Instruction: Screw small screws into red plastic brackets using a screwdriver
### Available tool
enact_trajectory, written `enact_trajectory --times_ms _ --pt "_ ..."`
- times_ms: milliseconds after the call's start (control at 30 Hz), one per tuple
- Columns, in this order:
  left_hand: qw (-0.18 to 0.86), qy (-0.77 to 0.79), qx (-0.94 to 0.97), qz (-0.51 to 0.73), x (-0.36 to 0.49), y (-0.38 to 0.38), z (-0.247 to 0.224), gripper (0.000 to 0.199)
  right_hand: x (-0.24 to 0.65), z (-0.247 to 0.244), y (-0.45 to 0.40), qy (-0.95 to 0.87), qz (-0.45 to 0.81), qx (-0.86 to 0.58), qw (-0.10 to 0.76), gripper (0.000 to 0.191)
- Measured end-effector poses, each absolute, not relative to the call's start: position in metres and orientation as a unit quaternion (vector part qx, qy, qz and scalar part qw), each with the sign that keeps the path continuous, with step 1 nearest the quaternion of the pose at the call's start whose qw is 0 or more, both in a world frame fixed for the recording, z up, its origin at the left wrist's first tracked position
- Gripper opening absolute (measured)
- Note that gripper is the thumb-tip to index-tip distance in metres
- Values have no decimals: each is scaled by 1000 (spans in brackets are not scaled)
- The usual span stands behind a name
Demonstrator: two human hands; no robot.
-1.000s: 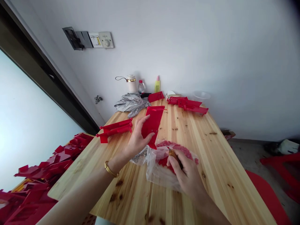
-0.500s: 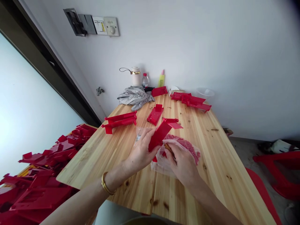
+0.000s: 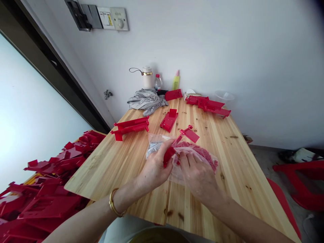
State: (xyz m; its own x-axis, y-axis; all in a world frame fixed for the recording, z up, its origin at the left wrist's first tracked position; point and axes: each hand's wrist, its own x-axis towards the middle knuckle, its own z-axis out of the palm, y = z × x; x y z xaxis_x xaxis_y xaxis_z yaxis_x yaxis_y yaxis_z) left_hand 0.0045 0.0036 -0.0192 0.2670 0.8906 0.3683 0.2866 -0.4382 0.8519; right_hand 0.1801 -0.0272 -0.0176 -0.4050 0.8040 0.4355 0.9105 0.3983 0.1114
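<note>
Where the inspection began, at the far left, a heap of red plastic parts (image 3: 48, 206) lay beside the tabletop (image 3: 98, 168), presumably massed there to be within reach. Two long red pieces (image 3: 131, 127) rested together on the left of the tabletop, just below a crumpled grey cloth (image 3: 144, 101). A clear bag of small silvery pieces (image 3: 153, 147) lay close to the work, likely for easy picking.

The left hand (image 3: 152, 170) held a red part (image 3: 168, 156) over the middle of the tabletop, its fingers narrowed around the body — a grip that appeared meant to steady it. Its far flap projected beyond the hand. Behind it, a flat red part (image 3: 169, 120) lay apart. The right hand (image 3: 199, 173) met the held part, fingers closed on what seemed a slim tool (image 3: 178, 156); only the tip showed, so its handle could not be verified. Beneath and beside this hand lay a bag of small red pieces (image 3: 211, 159) — near both hands. Overlapping red parts (image 3: 211, 106) occupied the right rear.
</note>
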Motion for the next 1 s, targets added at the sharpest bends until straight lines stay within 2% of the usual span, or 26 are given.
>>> enact_trajectory --times_ms 133,200,267,400,467,533,600,667,733,767,833,900,1000 --pt "316 407 731 447 0 -1 -23 54 182 -3 -16 -816 131 -508 245 26" --pt "313 403 729 456 -3 -5 -24 53 181 2 -14 -805 207 -495 254 29" --pt "318 400 729 455 -6 -8 -23 54 178 0 -17 -819 136 -506 234 26" --pt "328 410 727 442 -8 -12 -19 55 172 -11 -31 -853 -140 -479 151 31" --pt "320 420 720 450 -8 -14 -19 54 171 -12 -33 -858 -166 -466 136 33" --pt "311 424 717 457 -8 -17 -19 55 170 -9 -31 -851 -81 -493 162 27" --pt "294 422 722 462 -7 -21 -22 58 170 -1 -26 -826 96 -516 205 22" --pt "263 416 732 470 -6 -24 -24 61 170 8 -20 -779 280 -510 232 31" --pt "229 402 745 481 -5 -26 -27 62 170 14 -18 -756 356 -498 231 35" --pt "219 394 750 484 -5 -26 -28 63 170 15 -19 -763 336 -503 226 34" --pt "229 387 753 481 -5 -24 -31 63 170 15 -22 -802 215 -522 194 25" --pt "274 392 744 466 -4 -20 -34 59 170 11 -26 -832 77 -535 127 18" --pt "351 401 719 448 -1 -17 -38 54 173 3 -32 -844 -29 -533 49 16"
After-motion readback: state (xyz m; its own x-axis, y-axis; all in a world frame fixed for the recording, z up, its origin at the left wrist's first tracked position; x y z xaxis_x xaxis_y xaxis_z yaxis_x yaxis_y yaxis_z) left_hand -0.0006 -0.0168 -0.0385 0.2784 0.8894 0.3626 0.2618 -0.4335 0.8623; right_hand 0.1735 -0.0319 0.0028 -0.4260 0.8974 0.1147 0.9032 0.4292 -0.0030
